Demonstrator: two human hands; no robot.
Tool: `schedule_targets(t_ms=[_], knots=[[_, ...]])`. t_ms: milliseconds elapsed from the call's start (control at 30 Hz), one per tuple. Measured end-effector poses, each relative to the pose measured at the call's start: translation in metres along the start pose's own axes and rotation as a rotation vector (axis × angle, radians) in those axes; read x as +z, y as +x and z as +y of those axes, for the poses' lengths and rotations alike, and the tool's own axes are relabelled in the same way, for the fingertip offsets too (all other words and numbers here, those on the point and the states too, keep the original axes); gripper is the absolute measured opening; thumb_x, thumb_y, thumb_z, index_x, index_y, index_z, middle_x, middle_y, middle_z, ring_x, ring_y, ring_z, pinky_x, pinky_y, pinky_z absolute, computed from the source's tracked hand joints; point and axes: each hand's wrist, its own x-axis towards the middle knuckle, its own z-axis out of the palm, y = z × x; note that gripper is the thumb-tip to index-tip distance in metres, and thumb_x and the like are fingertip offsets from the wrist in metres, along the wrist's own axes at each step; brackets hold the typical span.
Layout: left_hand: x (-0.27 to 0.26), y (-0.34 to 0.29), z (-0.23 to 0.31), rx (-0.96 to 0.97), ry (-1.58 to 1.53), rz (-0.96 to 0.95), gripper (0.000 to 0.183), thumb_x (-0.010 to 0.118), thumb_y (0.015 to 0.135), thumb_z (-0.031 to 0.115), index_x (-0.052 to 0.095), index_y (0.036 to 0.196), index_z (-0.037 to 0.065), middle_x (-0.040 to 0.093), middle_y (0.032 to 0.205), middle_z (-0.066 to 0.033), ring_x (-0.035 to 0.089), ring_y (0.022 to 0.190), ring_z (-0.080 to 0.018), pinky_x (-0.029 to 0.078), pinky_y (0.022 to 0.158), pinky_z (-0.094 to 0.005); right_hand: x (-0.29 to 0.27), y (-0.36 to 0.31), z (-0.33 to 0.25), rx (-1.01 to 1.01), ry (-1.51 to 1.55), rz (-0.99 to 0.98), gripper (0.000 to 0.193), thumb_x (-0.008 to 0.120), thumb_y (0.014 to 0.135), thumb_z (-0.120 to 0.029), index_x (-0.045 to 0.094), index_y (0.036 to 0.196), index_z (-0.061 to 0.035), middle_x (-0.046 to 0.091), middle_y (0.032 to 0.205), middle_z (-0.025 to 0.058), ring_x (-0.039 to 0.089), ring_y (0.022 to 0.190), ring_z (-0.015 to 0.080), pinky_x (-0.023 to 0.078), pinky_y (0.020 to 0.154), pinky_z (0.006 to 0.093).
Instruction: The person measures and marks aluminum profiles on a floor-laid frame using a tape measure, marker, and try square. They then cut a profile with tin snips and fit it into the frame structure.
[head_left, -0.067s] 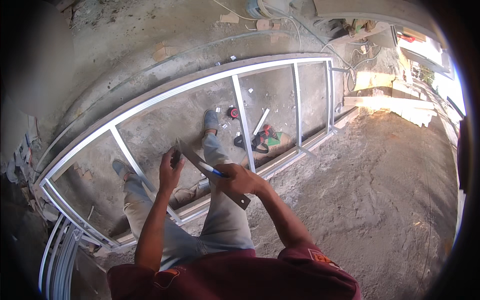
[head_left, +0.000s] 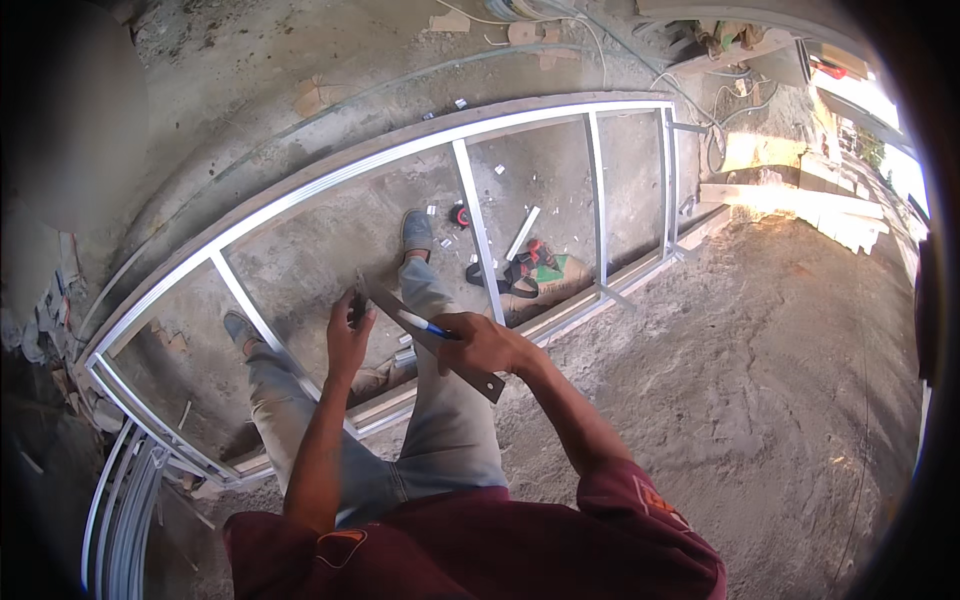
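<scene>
A carpenter's square with a long flat metal blade (head_left: 400, 312) slants across in front of my legs, and a hole shows in the blade's near end. Its far, dark end is in my left hand (head_left: 350, 325), whose fingers are closed round it. My right hand (head_left: 485, 345) is closed over the middle of the blade with a blue-and-white marker pen (head_left: 425, 325) in its fingers. The pen points toward my left hand along the blade. Whether my right fingers also grip the blade underneath is hidden. Both hands hang above the floor, in front of my thighs.
A silvery metal frame (head_left: 340, 178) with crossbars surrounds my feet. Inside lie a red-and-black tape measure (head_left: 460, 215), a red-and-black drill (head_left: 538, 252), a green-and-brown bag (head_left: 562, 275) and scraps. Metal profiles (head_left: 125, 510) are stacked at left; wooden boards (head_left: 790, 198) lie at right.
The view has shifted slightly, and the scene appears a little displaced. Both hands keep the same hold on the square and the pen.
</scene>
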Motion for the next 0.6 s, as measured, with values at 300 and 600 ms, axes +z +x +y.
schedule_targets(t_ms=[300,600], knots=[[0.16,0.028,0.095,-0.017,0.099,0.073,0.059,0.069,0.092,0.027,0.051,0.142,0.002,0.061,0.126,-0.0201,0.062,0.113,-0.0319,0.049,0.097,-0.0391,-0.141,-0.081,0.043,0.114,0.082,0.051,0.036,0.056,0.09,-0.029,0.068,0.102,0.0029,0.071,0.081,0.0091,0.066,0.077,0.0158,0.051,0.069,0.0321],[0.142,0.041,0.106,0.048,0.039,0.245,0.057,0.07,0.091,0.025,0.051,0.142,0.007,0.059,0.126,-0.0236,0.059,0.117,-0.0407,0.048,0.1,-0.0445,-0.137,-0.067,0.018,0.021,0.116,0.006,0.032,0.055,0.089,-0.024,0.067,0.104,0.0025,0.073,0.085,0.0099,0.066,0.077,0.0149,0.051,0.072,0.0316]])
